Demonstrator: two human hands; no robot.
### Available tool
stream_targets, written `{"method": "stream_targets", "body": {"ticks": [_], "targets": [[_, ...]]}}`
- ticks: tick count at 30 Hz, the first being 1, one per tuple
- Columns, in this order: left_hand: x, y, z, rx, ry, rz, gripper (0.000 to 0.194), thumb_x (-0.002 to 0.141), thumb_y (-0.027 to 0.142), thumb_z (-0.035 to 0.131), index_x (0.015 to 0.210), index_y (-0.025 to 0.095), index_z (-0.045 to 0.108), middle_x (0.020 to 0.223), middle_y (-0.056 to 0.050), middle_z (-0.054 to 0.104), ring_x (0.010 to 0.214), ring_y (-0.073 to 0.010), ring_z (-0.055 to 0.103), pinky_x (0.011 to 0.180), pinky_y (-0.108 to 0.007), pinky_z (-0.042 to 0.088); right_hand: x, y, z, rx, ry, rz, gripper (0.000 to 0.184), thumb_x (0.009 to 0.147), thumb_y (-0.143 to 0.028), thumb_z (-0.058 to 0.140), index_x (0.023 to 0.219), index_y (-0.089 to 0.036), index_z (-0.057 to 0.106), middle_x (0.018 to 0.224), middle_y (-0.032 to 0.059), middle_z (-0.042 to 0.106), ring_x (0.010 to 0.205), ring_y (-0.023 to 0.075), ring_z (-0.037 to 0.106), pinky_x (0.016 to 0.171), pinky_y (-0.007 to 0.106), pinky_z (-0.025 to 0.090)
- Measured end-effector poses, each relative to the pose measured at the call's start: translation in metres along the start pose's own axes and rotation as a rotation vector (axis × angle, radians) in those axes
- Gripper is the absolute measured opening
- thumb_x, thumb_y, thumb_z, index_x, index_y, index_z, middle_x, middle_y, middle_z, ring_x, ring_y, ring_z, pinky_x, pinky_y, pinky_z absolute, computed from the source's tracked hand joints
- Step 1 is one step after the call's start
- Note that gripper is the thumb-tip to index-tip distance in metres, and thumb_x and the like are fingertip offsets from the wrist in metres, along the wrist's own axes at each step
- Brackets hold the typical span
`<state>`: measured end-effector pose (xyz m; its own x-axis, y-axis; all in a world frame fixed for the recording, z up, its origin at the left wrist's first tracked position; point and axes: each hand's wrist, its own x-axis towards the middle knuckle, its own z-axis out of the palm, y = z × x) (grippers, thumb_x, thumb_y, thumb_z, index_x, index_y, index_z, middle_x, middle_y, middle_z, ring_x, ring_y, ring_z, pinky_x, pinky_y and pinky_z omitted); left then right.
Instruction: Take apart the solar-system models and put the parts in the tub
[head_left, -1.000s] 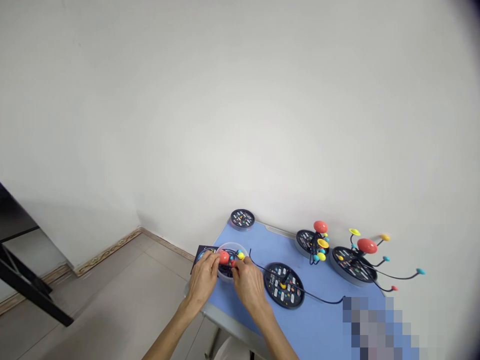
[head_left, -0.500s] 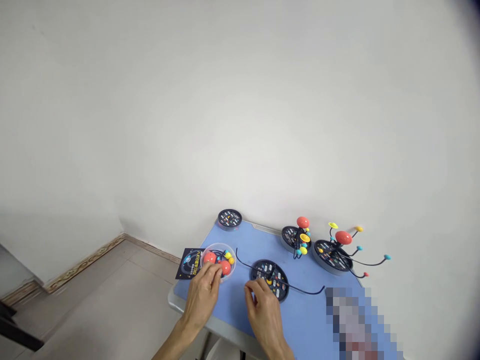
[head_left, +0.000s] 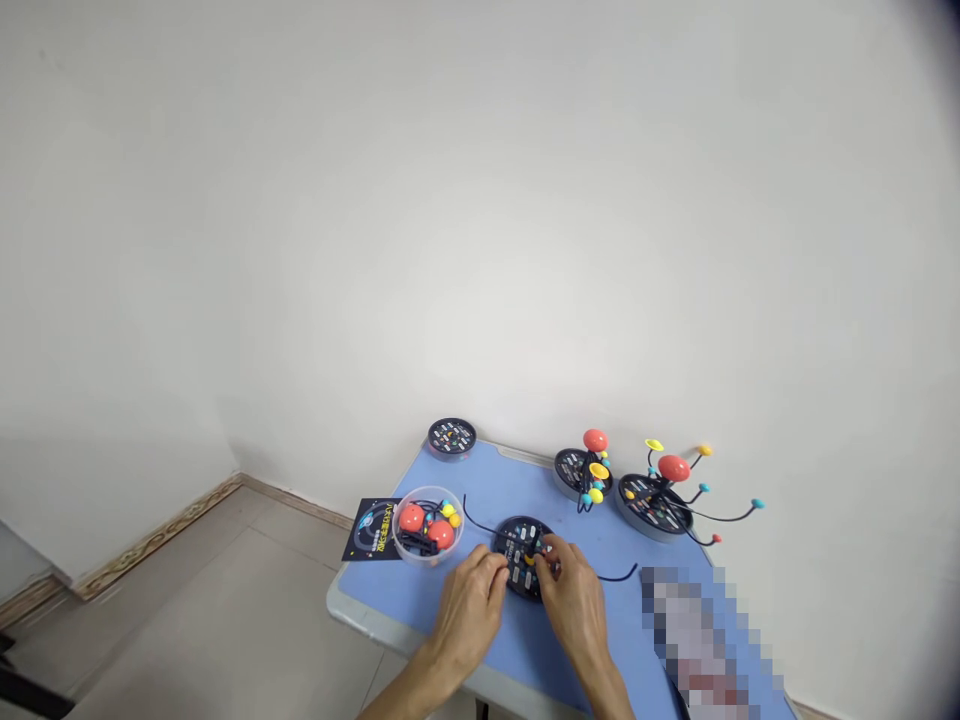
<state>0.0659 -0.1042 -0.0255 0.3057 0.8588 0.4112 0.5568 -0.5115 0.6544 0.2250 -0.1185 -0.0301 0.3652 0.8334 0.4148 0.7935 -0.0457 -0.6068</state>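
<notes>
Left grip [head_left: 471,610], right grip [head_left: 574,600] at black disc [head_left: 516,548], holds unclear; blue tabletop [head_left: 506,484], pale wall [head_left: 480,260] behind, tiled floor [head_left: 217,610] leftward.

The left hand [head_left: 471,605] and right hand [head_left: 576,598] are at opposite sides of a round black base [head_left: 519,548].

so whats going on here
At a blue tabletop, a person's left hand is at the left edge of a round black printed base, and the right hand is over its right side, close to a thin black rod. Whether either grips anything is unclear. To the left stands a clear round plastic tub holding two red balls; farther right, two similar bases have red balls raised above them.
</notes>
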Motion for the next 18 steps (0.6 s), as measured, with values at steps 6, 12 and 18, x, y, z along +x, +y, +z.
{"method": "stream_targets", "body": {"ticks": [6, 12, 18], "targets": [[0.017, 0.006, 0.018, 0.070, -0.122, -0.024, 0.029, 0.091, 0.014, 0.041, 0.088, 0.021, 0.069, 0.092, -0.008, 0.069, 0.082, -0.0215, 0.066, 0.069, -0.029, 0.046, 0.014, -0.013, 0.000, -0.199, -0.182, -0.018, 0.020, 0.088, -0.018, 0.047, 0.081, -0.019, 0.066, 0.080, 0.0061, 0.069, 0.069, 0.0189, 0.064, 0.058, 0.025, 0.036], [0.019, 0.003, 0.019, 0.097, -0.147, -0.033, 0.030, 0.090, 0.011, 0.041, 0.092, 0.020, 0.069, 0.098, -0.009, 0.069, 0.087, -0.0235, 0.067, 0.070, -0.031, 0.047, 0.016, -0.014, 0.000, -0.290, -0.178, -0.053, 0.023, 0.092, -0.019, 0.047, 0.077, -0.019, 0.065, 0.077, 0.0057, 0.067, 0.065, 0.0173, 0.064, 0.056, 0.025, 0.033], [0.016, -0.001, 0.023, 0.142, -0.168, -0.022, 0.031, 0.091, 0.011, 0.041, 0.093, 0.021, 0.071, 0.102, -0.009, 0.068, 0.083, -0.0214, 0.068, 0.066, -0.029, 0.047, 0.016, -0.011, 0.000, -0.271, -0.186, -0.062, 0.022, 0.092, -0.020, 0.047, 0.081, -0.019, 0.066, 0.081, 0.0057, 0.068, 0.066, 0.0164, 0.064, 0.057, 0.025, 0.034]]}}
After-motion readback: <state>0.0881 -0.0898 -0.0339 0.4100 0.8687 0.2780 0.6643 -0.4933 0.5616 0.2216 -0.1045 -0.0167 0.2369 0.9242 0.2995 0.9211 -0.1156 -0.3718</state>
